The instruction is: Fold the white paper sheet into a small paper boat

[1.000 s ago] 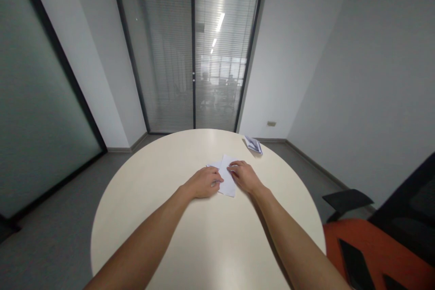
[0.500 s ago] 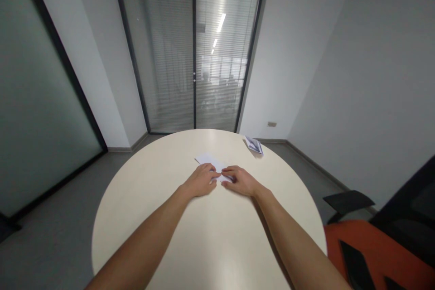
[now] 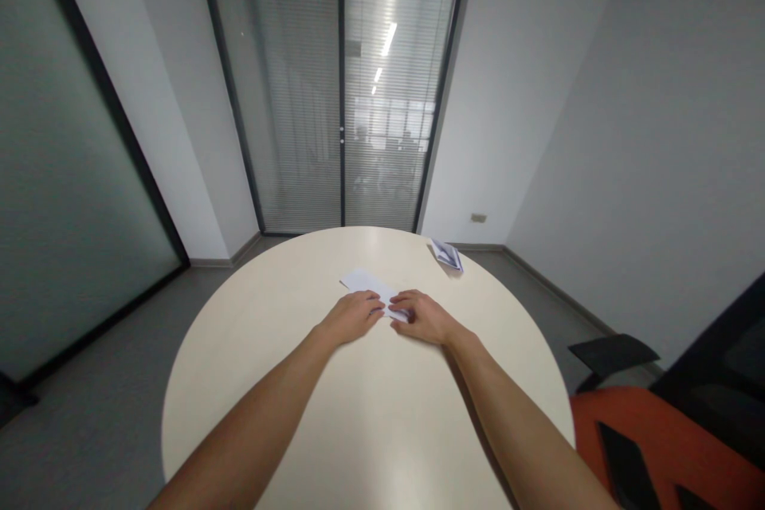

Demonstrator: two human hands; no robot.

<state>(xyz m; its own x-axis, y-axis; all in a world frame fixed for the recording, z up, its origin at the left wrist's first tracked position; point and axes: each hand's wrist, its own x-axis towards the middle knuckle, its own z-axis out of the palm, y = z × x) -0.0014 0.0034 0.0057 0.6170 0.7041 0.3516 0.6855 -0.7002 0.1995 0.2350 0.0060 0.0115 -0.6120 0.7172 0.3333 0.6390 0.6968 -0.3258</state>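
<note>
Bare surface of the round table (image 3: 376, 414) gives lateral passage left of the left hand (image 3: 352, 316) and right of the right hand (image 3: 423, 319), plus a corridor between the forearms. The gap between the fingertips is narrow and contains white paper (image 3: 361, 280), which extends beyond the left hand. Obstacle beyond the right hand, slightly rightward: a folded paper item (image 3: 447, 256).

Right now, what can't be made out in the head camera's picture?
In the head view:
White paper: full outline hidden, partly covered by the left hand and right hand.
Folded item on the table: details too small.
Chair: cut off by the right and bottom edges.
What lies behind the blinds: blurred by their slats.
</note>
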